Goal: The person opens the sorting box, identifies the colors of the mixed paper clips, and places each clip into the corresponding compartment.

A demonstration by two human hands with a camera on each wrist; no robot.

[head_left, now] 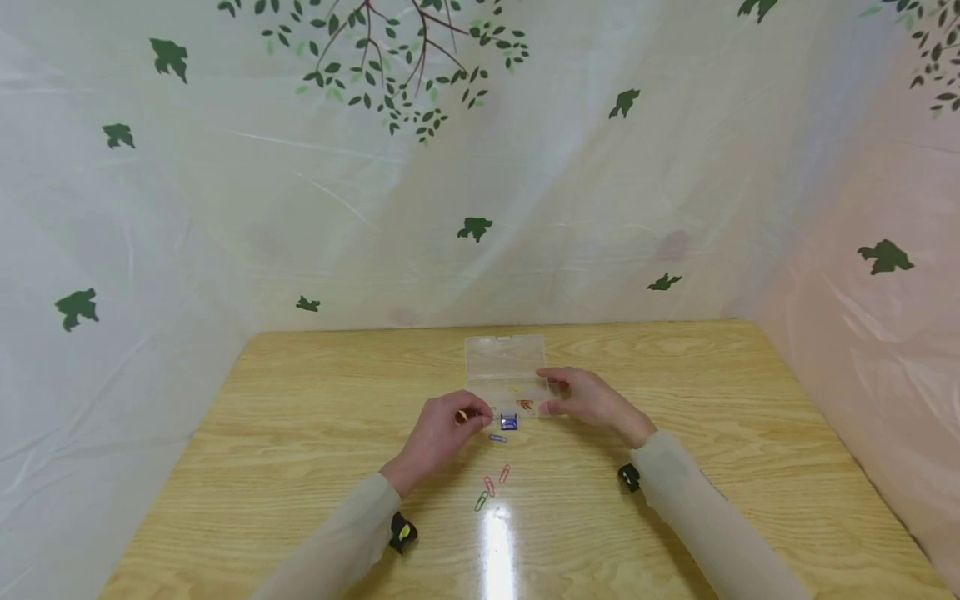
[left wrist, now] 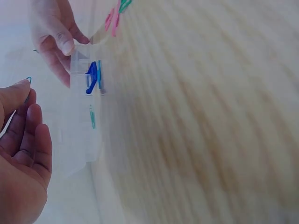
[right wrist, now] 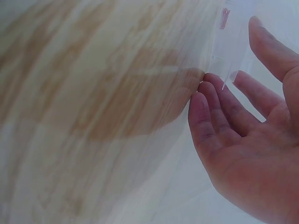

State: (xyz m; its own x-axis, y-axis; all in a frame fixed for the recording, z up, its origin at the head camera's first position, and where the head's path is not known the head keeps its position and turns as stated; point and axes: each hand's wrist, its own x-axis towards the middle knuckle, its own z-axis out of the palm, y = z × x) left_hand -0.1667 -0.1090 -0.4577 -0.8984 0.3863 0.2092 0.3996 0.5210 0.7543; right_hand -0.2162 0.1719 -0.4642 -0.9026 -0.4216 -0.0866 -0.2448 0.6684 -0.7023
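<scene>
A clear plastic box [head_left: 474, 392] lies on the table with its clear lid [head_left: 504, 357] raised at the back. Inside are several orange-red paper clips [head_left: 525, 404] and a yellow piece [head_left: 513, 388]; a green clip [left wrist: 92, 116] shows through its wall. At the front of the box is a small dark-blue piece [head_left: 509, 422]. My left hand [head_left: 444, 427], at the box's front left, pinches a thin greenish paper clip [left wrist: 29, 79] between thumb and fingertips. My right hand [head_left: 592, 398] rests at the box's right end, fingertips against its edge and fingers loosely bent.
A blue paper clip [head_left: 498, 437] lies just in front of the box. Nearer me are two pink paper clips [head_left: 490, 486] and a green one [head_left: 481, 501]. A pale curtain [head_left: 360, 233] with leaf and bird prints stands behind the wooden table [head_left: 337, 375].
</scene>
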